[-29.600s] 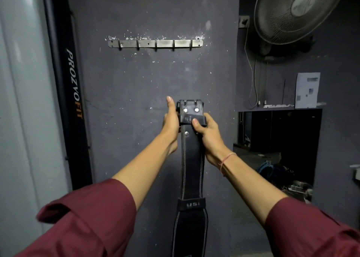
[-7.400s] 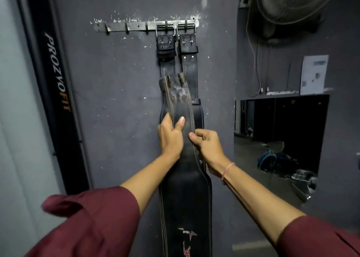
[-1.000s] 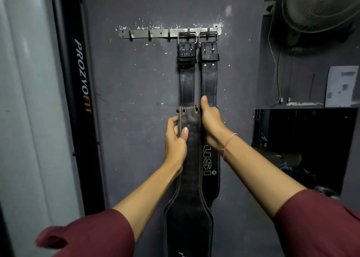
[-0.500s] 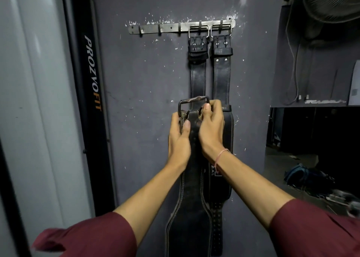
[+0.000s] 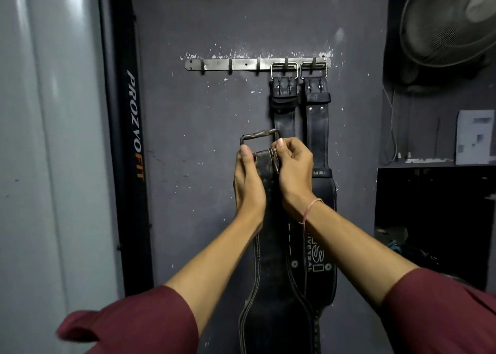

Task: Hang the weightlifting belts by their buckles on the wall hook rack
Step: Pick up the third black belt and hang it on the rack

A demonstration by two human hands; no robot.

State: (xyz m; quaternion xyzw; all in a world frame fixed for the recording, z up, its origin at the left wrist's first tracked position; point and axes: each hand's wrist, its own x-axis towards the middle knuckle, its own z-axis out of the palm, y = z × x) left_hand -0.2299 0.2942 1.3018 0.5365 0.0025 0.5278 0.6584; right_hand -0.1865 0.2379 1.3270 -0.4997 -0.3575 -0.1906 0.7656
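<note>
A person in maroon sleeves (image 5: pixel 139 324) holds a black leather belt (image 5: pixel 271 286) up against a dark wall (image 5: pixel 193 117), both arms outstretched. The belt hangs straight down below the hands, its long axis vertical. Its wide back section falls between the forearms and runs out of the bottom of the view. The left hand (image 5: pixel 248 182) grips the top of the belt at its left edge, thumb pressed on the front just under the buckle's corner. The right hand (image 5: pixel 294 171) pinches the right edge at about the same height, fingers curled round the leather beside what look like the prongs. Above both thumbs stands the buckle (image 5: pixel 259 136), a rusty rectangular frame, tilted a little with its left end lower. Just beyond the right hand and to its right are the two hung belts (image 5: pixel 318 130), already on the rack by their buckles, side by side on the two rightmost hooks. The rack (image 5: pixel 241 64) lies well above the hands. Its nearest free hook (image 5: pixel 258 67) sits almost directly over the buckle, slightly toward the left hand's side, and two more free hooks stand further left. The coming move appears to be a straight lift, with the frame levelled so that it can drop over that hook. A fan (image 5: pixel 451 20) is mounted high and far to the right.
</note>
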